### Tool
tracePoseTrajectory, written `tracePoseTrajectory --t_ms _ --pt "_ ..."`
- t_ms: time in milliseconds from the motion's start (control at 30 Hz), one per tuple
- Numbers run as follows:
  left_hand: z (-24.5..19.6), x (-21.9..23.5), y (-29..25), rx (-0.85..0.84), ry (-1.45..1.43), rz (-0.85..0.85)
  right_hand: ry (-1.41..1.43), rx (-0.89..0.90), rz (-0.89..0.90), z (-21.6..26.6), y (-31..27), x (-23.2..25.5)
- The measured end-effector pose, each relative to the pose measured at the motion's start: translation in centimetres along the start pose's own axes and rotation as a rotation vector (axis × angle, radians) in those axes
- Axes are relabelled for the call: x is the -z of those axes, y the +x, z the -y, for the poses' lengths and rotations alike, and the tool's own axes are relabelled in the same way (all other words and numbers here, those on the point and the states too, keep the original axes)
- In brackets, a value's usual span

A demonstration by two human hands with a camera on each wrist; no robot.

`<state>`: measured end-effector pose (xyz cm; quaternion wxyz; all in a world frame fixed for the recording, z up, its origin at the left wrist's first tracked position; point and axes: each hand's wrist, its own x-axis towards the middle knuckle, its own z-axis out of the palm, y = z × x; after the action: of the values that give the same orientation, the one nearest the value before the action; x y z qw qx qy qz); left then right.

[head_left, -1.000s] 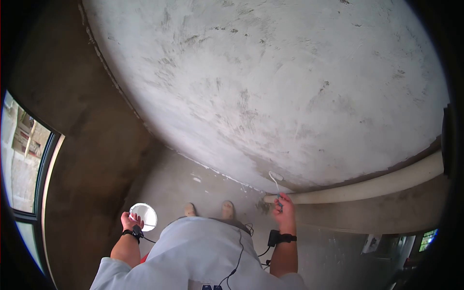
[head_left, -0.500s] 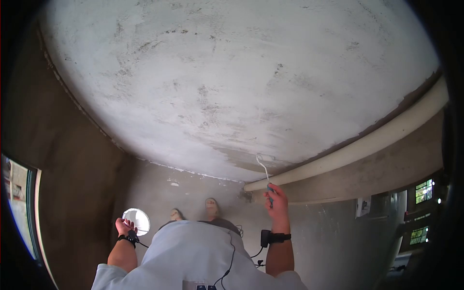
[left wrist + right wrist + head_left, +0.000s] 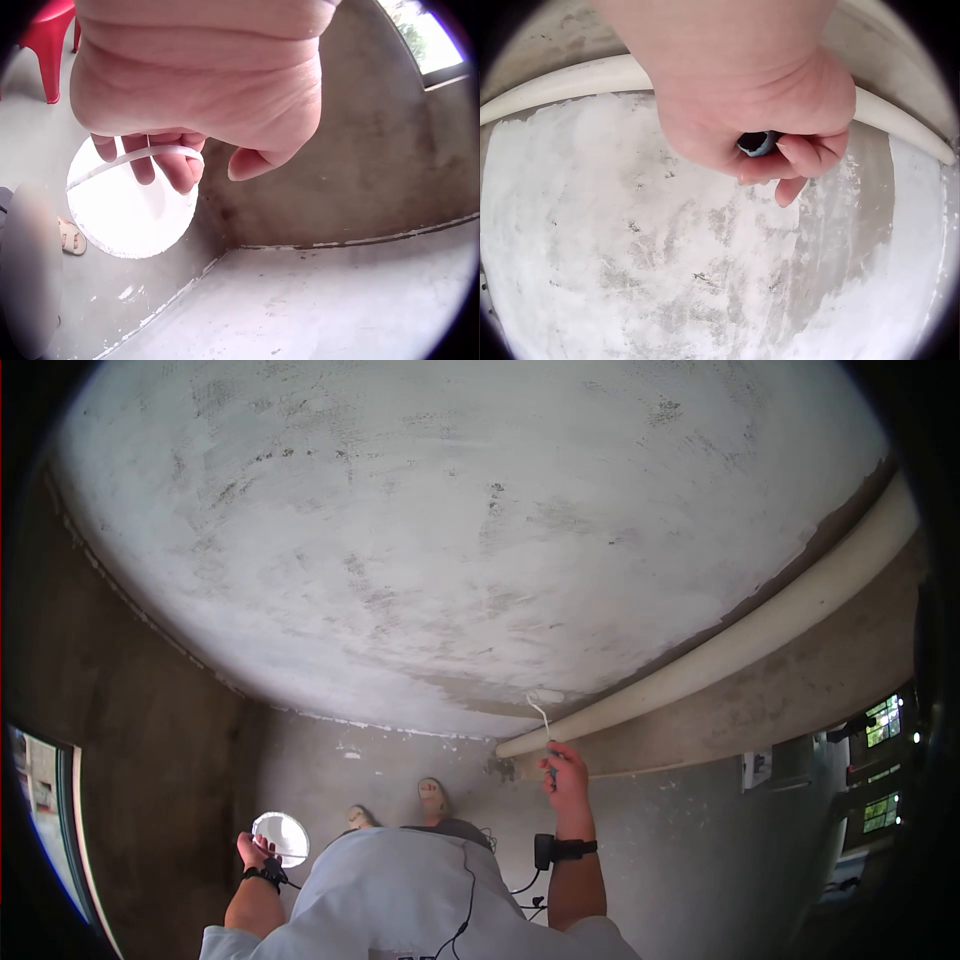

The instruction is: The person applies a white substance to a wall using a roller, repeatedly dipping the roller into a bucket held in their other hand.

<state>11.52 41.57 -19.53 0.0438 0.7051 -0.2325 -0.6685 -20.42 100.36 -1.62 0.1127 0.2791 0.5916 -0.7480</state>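
In the head view my right hand (image 3: 568,775) grips the handle of a small paint roller (image 3: 545,697), with its bent white frame reaching away from my fingers. The roller head lies against the whitened wall (image 3: 400,560), just above a thick pale pipe. In the right wrist view the hollow end of the teal handle (image 3: 756,144) pokes out of my curled fingers; the roller head is hidden there. Low at left, my left hand (image 3: 257,852) holds a white bucket (image 3: 127,225) by its thin handle (image 3: 142,152), fingers hooked round it. The bucket hangs below the hand.
The pale pipe (image 3: 720,660) runs along the wall's foot toward the right. A brown side wall (image 3: 140,660) meets the white wall at left. My sandalled feet stand on the grey floor (image 3: 660,840); a red stool (image 3: 49,45) is near the left hand.
The head view has shifted. My right hand has moved the roller slightly up and along the wall, then a little back down. The left hand keeps its hold on the bucket's handle.
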Motion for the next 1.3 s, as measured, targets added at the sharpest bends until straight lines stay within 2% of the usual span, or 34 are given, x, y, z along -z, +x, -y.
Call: tracePoseTrajectory --t_ms 133,367,600,667,700,767,833,900,967,1100,1167,1300 --pt "0.5 -0.4 -2.7 -0.032 0.001 0.015 -0.027 -0.032 0.019 0.1 1.4 0.2" --pt "1.6 0.6 -3.0 -0.113 -0.020 -0.122 0.003 -0.152 0.076 -0.9 5.8 1.9" --pt "2.2 0.9 -5.5 -0.179 -0.158 -0.143 -0.012 -0.311 0.036 -4.3 13.7 3.7" --pt "1.9 1.5 -5.7 -0.207 -0.092 -0.098 -0.025 -0.430 0.123 -5.1 15.7 4.1" --pt "1.7 1.7 -5.9 -0.211 -0.093 -0.102 -0.024 -0.433 0.128 -5.9 16.6 4.3" --pt "1.4 2.1 -6.3 -0.222 -0.091 0.046 0.158 -0.472 0.107 -7.5 18.1 4.9" --pt "1.2 2.7 -5.4 -0.205 -0.122 0.039 0.171 -0.504 0.133 -8.1 18.9 5.6" --pt "1.2 2.3 -5.6 -0.190 -0.149 0.035 0.190 -0.534 0.157 -8.7 19.5 6.4" --pt "1.4 0.3 -6.5 -0.279 -0.174 -0.121 0.264 -0.634 0.186 -9.0 20.0 7.2" --pt "0.8 -1.5 -6.6 -0.281 -0.162 -0.115 0.241 -0.563 0.124 -7.8 18.5 6.5" --pt "-0.4 -2.3 -5.5 -0.206 -0.171 0.000 0.151 -0.484 0.163 -6.8 16.8 6.3" --pt "-1.2 -5.2 -4.5 -0.202 -0.124 0.011 0.132 -0.462 0.117 -5.3 13.8 6.3"
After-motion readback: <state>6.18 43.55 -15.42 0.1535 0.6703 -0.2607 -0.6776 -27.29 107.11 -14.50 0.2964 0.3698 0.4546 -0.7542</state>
